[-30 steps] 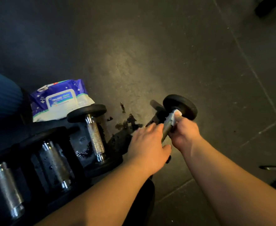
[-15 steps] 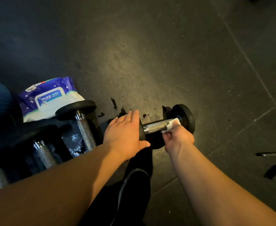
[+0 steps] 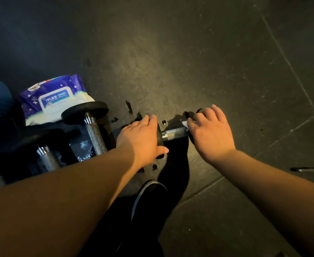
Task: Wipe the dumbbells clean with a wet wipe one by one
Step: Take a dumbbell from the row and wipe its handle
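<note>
On the floor, nearest: one dumbbell lying crosswise
Left hand: fingers straight, resting on its left plate
Right hand: curled over right end, pressing one white wipe
Left side: three more dumbbells
Farthest: one wipes pack, lid closed, contents hidden

We see a dumbbell lying crosswise on the dark floor, chrome handle showing between both hands. Left hand lies over its left black plate, fingers fairly straight, thumb hooked at the plate's near edge. Right hand covers the right plate, fingers draped over it, a white wet wipe peeking out under the fingertips at the handle end. Left of that, more dumbbells sit in a row, knurled handles pointing roughly toward us. Purple wipes pack behind them. Dark wet splotches on floor near the plates. Black shoe below. Metal object at right edge, unclear
</note>
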A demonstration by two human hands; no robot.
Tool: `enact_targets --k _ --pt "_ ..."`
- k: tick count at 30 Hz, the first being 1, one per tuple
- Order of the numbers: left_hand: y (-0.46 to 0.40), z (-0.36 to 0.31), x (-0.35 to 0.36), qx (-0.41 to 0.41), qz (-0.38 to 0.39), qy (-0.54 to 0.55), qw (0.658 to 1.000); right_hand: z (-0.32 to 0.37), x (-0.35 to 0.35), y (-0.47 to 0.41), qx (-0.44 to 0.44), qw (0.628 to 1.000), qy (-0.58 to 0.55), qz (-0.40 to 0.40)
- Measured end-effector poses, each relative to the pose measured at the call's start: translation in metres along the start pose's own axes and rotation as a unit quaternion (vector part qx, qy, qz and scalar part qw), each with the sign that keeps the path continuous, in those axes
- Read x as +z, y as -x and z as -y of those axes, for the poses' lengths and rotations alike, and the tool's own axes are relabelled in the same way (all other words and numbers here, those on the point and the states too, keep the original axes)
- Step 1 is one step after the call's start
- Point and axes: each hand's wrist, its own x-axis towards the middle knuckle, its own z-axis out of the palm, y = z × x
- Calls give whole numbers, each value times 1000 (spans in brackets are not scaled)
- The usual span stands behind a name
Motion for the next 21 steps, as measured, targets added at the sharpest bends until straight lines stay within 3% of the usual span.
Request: enact_targets --k 6,14,21 --pt "-13 5 -8 2 60 10 998 -16 6 6 -83 992 62 76" --pt "-27 9 -21 -6 91 2 996 -22 12 24 -102 991 71 54" --pt "-29 6 -27 -10 107 2 994 -26 4 -13 -94 981 86 144"
